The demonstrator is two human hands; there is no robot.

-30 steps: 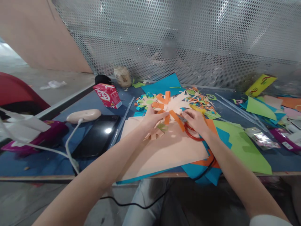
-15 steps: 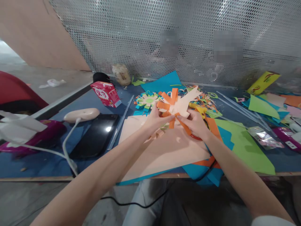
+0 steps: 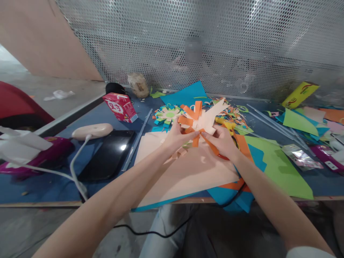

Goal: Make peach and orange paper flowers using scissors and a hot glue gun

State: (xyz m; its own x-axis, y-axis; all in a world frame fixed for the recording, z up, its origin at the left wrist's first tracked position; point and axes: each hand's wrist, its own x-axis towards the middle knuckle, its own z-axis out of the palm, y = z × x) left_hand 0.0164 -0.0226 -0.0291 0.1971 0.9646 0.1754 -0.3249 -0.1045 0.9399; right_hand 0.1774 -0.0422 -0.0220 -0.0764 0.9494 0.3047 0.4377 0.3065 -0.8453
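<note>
Centrally in frame, left hand [image 3: 176,136] and right hand [image 3: 223,142], nearly closed, pinch a paper flower [image 3: 203,122]; uneven pulling could tear its orange strips [image 3: 198,108].

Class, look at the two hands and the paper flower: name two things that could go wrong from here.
The left hand and right hand pinch the paper flower near its middle, so its thin orange strips might crease or tear if pressed unevenly.

Blue sheets stick out past the table's front edge beside the right forearm, so a brush of that arm could knock them down.
</note>
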